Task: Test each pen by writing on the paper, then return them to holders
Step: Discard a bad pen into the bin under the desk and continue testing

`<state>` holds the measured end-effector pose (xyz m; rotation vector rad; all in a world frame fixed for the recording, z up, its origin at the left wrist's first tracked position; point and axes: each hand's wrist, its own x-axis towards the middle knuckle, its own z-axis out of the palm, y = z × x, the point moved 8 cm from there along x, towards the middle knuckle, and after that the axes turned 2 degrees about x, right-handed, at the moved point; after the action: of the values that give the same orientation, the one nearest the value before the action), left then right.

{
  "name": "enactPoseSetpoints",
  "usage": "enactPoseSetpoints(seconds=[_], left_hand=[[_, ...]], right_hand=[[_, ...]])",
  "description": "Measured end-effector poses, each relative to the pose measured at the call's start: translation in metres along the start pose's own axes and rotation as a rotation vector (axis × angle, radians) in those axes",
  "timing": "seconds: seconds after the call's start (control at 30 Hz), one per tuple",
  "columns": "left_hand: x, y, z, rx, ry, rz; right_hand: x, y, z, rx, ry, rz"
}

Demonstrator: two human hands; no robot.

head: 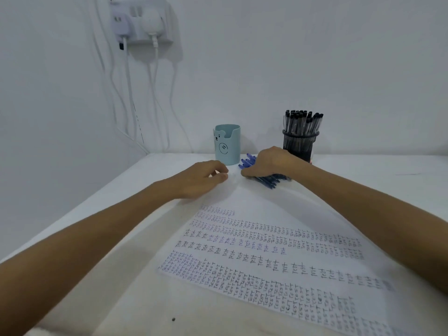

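Observation:
A sheet of paper (278, 260) covered in rows of test writing lies on the white table in front of me. Beyond it lies a bundle of several blue pens (269, 179). My right hand (269, 162) rests over the bundle, its fingers curled round the pens. My left hand (203, 177) lies on the table just left of them, fingers loosely bent, holding nothing. A light blue bear-print holder (227, 144) stands behind the hands. A black mesh holder (300, 141) full of several black pens stands to its right.
The white wall rises right behind the holders. A wall socket (143, 20) with plugs and hanging white cables sits at the upper left. The table's left edge (72, 209) runs diagonally toward me.

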<state>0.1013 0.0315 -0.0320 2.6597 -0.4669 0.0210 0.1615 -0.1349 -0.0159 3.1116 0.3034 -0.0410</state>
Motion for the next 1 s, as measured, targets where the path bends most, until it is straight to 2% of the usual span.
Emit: enactPoseSetpoints(seconds=[0.1,0.2,0.3,0.4,0.6,0.73,0.87,1.0], left_hand=[[0.026,0.008,0.010,0.024,0.029,-0.041],[0.047,0.015,0.012,-0.086,0.143,-0.109],[0.069,0.015,0.018,-0.185,0.206,-0.195],[0.085,0.018,0.019,-0.139,0.257,-0.248],[0.102,0.013,0.022,0.011,0.255,-0.275],[0.103,0.013,0.020,0.005,0.275,-0.289],[0.097,0.015,0.017,0.029,0.297,-0.291],[0.097,0.009,0.015,-0.049,0.310,-0.303]], right_hand=[[0.006,-0.002,0.002,-0.004,-0.096,0.037],[0.008,-0.005,0.005,0.041,-0.190,0.041],[0.003,-0.010,0.009,0.052,-0.313,-0.012],[0.002,-0.013,0.011,0.048,-0.383,-0.066],[-0.012,-0.008,0.000,-0.020,-0.392,-0.091],[-0.012,-0.008,0.001,-0.023,-0.390,-0.093],[-0.013,-0.010,-0.005,-0.044,-0.296,-0.154],[-0.014,-0.016,-0.007,-0.142,-0.184,-0.227]])
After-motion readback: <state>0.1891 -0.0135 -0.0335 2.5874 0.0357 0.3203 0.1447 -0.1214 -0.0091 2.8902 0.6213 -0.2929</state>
